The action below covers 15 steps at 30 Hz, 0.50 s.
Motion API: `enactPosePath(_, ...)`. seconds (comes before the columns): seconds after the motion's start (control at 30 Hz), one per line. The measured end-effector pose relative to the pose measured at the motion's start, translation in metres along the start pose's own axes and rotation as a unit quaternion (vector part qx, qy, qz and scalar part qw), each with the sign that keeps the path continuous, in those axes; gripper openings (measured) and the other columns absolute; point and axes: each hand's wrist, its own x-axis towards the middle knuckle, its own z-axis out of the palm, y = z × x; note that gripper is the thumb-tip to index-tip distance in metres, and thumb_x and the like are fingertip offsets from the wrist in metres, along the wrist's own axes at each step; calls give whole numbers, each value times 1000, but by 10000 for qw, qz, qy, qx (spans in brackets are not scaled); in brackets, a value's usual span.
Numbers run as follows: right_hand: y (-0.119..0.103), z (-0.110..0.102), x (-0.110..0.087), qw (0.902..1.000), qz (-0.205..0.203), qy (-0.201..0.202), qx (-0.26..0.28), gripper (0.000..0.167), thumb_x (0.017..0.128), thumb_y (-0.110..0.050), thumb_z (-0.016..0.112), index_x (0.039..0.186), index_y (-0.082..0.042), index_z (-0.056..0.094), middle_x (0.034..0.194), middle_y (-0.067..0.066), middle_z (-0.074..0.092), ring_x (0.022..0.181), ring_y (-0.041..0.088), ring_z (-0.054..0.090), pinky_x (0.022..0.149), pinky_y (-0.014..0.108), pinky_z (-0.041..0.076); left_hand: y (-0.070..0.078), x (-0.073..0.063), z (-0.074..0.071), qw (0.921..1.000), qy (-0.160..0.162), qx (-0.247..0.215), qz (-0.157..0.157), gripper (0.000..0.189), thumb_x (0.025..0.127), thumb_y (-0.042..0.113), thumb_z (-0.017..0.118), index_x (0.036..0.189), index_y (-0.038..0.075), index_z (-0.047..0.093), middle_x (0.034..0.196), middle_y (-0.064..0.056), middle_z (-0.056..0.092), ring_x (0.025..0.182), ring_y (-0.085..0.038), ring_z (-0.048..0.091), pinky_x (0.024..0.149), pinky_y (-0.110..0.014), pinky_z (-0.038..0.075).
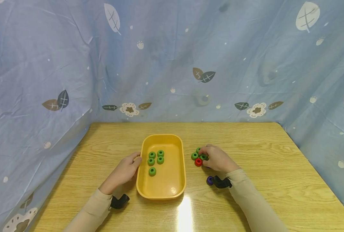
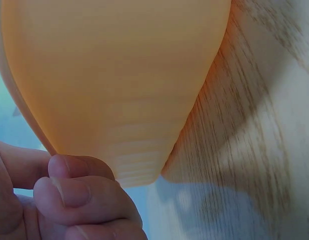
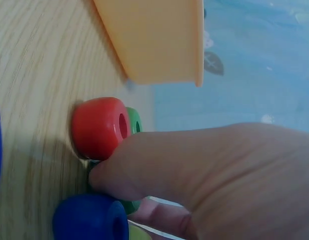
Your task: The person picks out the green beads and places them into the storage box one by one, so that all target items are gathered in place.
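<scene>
A yellow plastic tray [image 1: 172,182] stands in the middle of the table, with several green beads [image 1: 152,171] inside its left half. My left hand [image 1: 125,169] grips the tray's left rim, thumb and fingers on either side of the edge. To the right of the tray, my right hand [image 1: 217,159] reaches down into a small group of beads. Its thumb and fingers pinch a green bead [image 1: 201,157], mostly hidden by the thumb in the right wrist view. Close beside it are a red bead [image 3: 94,127] and a blue bead [image 3: 82,220].
More green beads [image 1: 194,156] lie left of the right hand. A dark purple-blue bead [image 1: 209,181] sits nearer, beside the black wrist camera mount [image 1: 222,183]. Part of a yellowish bead [image 3: 139,233] shows behind the blue one. A patterned blue curtain [image 1: 172,64] hangs behind the wooden table [image 1: 262,154].
</scene>
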Motion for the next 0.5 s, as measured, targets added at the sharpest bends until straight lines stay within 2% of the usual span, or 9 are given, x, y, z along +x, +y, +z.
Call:
enactPosePath(0.2,1,-1,0,9999,-1,59,117,25,86,-2,79,110,-6,75,102,5,70,80,15,57,71,31,51,1,0,-1,10000,-10,-56,36,45,114,28,40,156,11,47,58,-1,46,45,-15,37,44,-29,37)
enactPosePath(0.33,0,-4,-1,9991,100,94,410,25,87,-2,78,112,-6,75,100,4,69,75,13,54,64,27,47,2,0,-1,10000,-17,-63,40,45,114,28,40,155,11,47,58,-2,46,45,-15,38,44,-29,38)
enactPosePath(0.5,-4,-9,-2,9963,92,165,834,26,88,-2,77,113,-8,74,103,5,70,77,16,57,64,27,48,1,0,-1,10000,-11,-44,58,45,114,28,40,155,11,47,56,-1,45,44,-15,37,44,-29,38)
